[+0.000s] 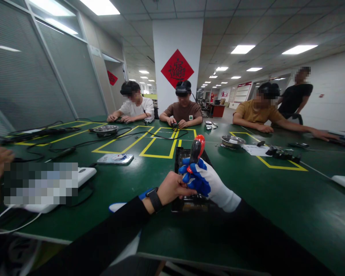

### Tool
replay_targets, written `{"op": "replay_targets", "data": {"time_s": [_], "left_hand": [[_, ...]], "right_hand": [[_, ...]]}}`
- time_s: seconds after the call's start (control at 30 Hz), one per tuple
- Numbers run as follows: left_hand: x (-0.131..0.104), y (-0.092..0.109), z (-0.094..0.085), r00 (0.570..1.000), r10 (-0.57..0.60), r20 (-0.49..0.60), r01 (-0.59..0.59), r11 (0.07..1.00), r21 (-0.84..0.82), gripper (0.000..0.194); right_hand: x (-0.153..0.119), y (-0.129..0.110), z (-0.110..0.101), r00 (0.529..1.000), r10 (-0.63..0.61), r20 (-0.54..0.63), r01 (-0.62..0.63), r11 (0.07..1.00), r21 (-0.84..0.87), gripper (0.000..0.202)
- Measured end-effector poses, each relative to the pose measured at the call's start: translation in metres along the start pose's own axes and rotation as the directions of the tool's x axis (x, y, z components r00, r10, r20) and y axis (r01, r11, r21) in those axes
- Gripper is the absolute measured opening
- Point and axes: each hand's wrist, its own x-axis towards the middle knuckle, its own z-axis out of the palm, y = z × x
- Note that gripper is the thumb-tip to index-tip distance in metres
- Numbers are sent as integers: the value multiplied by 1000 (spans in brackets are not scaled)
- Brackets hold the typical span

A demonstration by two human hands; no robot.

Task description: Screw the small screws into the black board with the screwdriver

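Note:
My right hand (208, 184), in a white glove with blue-coated fingers, is wrapped round a screwdriver (197, 148) with a red and black handle. The handle's rounded end points up and its tip is hidden behind my hands. My bare left hand (172, 188), with a dark watch on the wrist, touches the right one; its fingers are closed, and what they pinch is hidden. Under both hands lies a black rectangular casing (179, 207), mostly covered by them. A white and blue cloth item (117, 207), perhaps a glove, lies beneath my left wrist.
A white device with a cable (86, 175) and a phone (115, 159) are on the green table (149, 172) to the left. Metal bowls (232, 142) and black parts (283, 154) stand farther off. Several people sit opposite; another person's hand (0, 157) shows at the left edge.

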Motion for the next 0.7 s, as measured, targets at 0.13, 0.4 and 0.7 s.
{"op": "replay_targets", "data": {"time_s": [0.13, 0.4, 0.7], "left_hand": [[0, 1, 0, 1000, -1, 7, 1, 1000, -20, 32], [0, 0, 1, 999, -41, 0, 41, 998, -54, 35], [1, -2, 1, 998, -61, 2, 61, 998, -31, 38]], "right_hand": [[1, 2, -1, 999, 2, -39, -2, 1000, -1, 29], [2, -1, -2, 1000, 10, 18, -11, 1000, 6, 29], [2, -3, 0, 998, 59, 21, -61, 994, 88, 32]]}}
